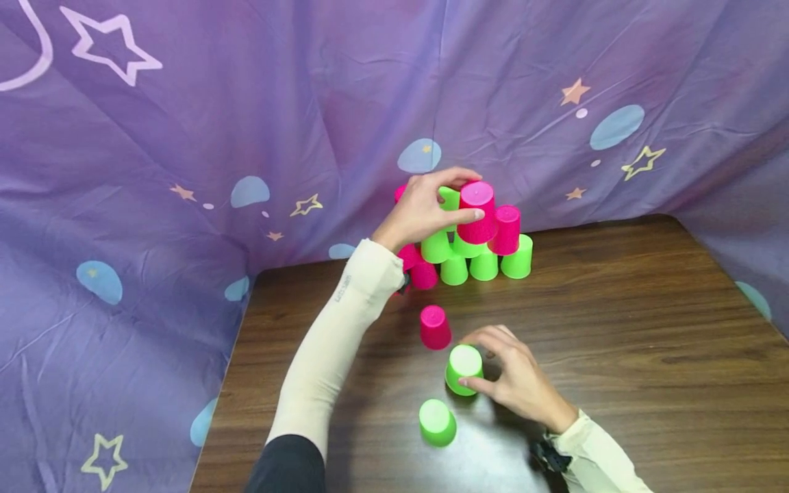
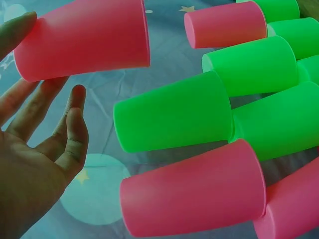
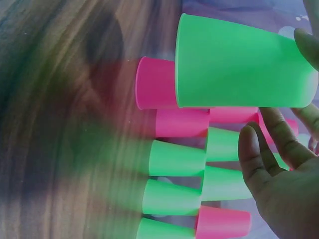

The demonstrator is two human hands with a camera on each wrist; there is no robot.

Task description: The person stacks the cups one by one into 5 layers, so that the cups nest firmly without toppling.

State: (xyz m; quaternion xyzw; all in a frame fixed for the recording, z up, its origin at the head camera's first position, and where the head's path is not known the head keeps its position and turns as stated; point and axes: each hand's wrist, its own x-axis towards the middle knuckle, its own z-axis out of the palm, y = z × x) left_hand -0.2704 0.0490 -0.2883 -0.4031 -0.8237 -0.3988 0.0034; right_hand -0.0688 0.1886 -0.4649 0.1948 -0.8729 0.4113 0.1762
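Note:
My left hand [image 1: 425, 209] holds an upside-down pink cup [image 1: 477, 213] between thumb and fingers, at the upper part of a cup stack. In the left wrist view a gap shows between this pink cup [image 2: 84, 40] and the stacked green cup [image 2: 174, 112]. On the near side, my right hand [image 1: 518, 380] grips an upside-down green cup [image 1: 464, 371] by its sides, thumb in front. Whether that green cup [image 3: 239, 64] touches the table cannot be told. The stack's lower row has green cups [image 1: 483, 264] and a pink cup [image 1: 424, 275]; the left forearm partly hides its left end.
A loose pink cup [image 1: 435, 329] stands upside down between the stack and the right hand. Nearer the front is another green cup [image 1: 437, 423]. The wooden table [image 1: 616, 356] meets a purple patterned cloth [image 1: 345, 123] behind the stack.

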